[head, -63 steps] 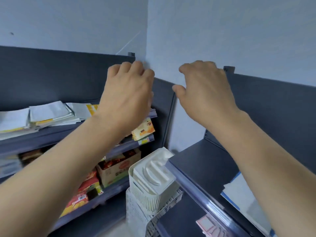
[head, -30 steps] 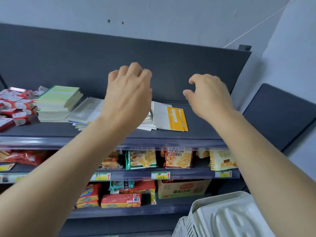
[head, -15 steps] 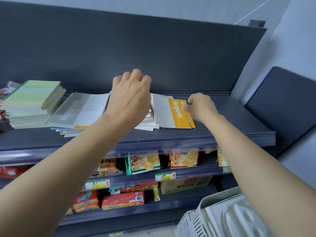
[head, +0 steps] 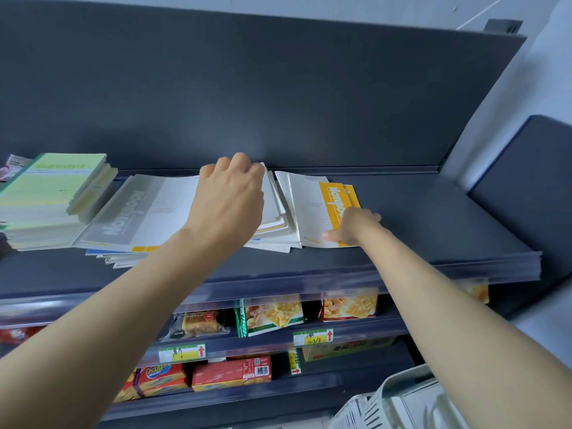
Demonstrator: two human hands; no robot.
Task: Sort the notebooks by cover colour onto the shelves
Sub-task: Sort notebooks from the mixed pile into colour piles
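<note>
1. Lower right corner: a white basket (head: 402, 404), partly cut off by the frame edge.
2. Lowest visible shelf, bottom centre: red boxes (head: 230, 373) lie side by side. Price labels (head: 182, 352) are fixed to the rail above them.
3. Middle shelf: snack packs (head: 272, 317) stand in a row under the front lip of the top shelf (head: 464, 267).
4. Both forearms rise from the bottom edge to the top shelf.
5. Right hand (head: 353, 226), right of centre: it grasps the orange notebook (head: 337, 205) at its near right corner. The thumb lies flat on the white part of the cover; the fingers curl at the right edge. The notebook lies flat on the shelf.
6. Left hand (head: 227, 202), centre: fingers curled, set over a fanned pile (head: 278, 218) of white notebooks just left of the orange one. Whether it grips the pile cannot be told.
7. Left of the hand: a grey notebook (head: 123, 212) tops a spread pile.
8. Far left: a green stack (head: 52, 187), squared up, touching the grey notebook's left side.
9. Behind all: the dark back panel (head: 278, 88).
</note>
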